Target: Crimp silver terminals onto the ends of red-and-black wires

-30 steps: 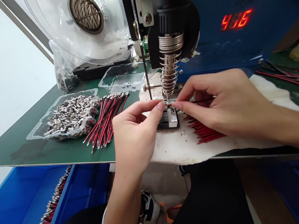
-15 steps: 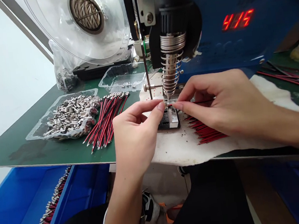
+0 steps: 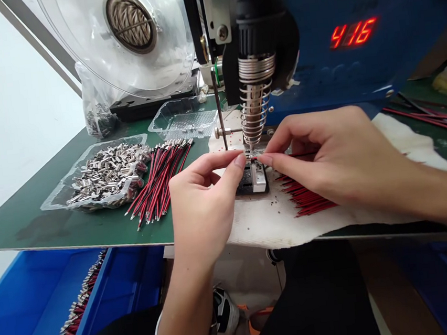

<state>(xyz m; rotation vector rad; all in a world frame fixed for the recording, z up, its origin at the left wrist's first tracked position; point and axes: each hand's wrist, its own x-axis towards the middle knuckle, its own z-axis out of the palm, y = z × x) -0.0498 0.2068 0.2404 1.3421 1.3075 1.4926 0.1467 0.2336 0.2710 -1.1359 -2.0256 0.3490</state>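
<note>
My left hand (image 3: 203, 206) is pinched, thumb against index finger, on a small metal connector (image 3: 248, 156) of which only a bit shows at the fingertips. Facing it, my right hand (image 3: 337, 159) pinches a thin red and black wire (image 3: 257, 158), its end meeting the connector. Both sets of fingertips are over a small metal fixture (image 3: 258, 179), right under the tip of a soldering iron (image 3: 255, 109) wrapped in a spring. Whether the tip touches the joint is too small to tell. Beneath my right hand lies a bundle of red and black wires (image 3: 307, 196) on a white cloth (image 3: 272, 228).
To the left are a clear tray (image 3: 55, 200) heaped with metal connectors and a pile of wires with connectors (image 3: 160, 187). Behind stands another clear tray (image 3: 163, 115). A blue machine (image 3: 318, 79) with a red display fills the back right. Blue bins (image 3: 19, 308) sit below the table edge.
The red display has gone from 415 to 416. Both hands hold nearly the same pose at the fixture, and the view has shifted very slightly.
</note>
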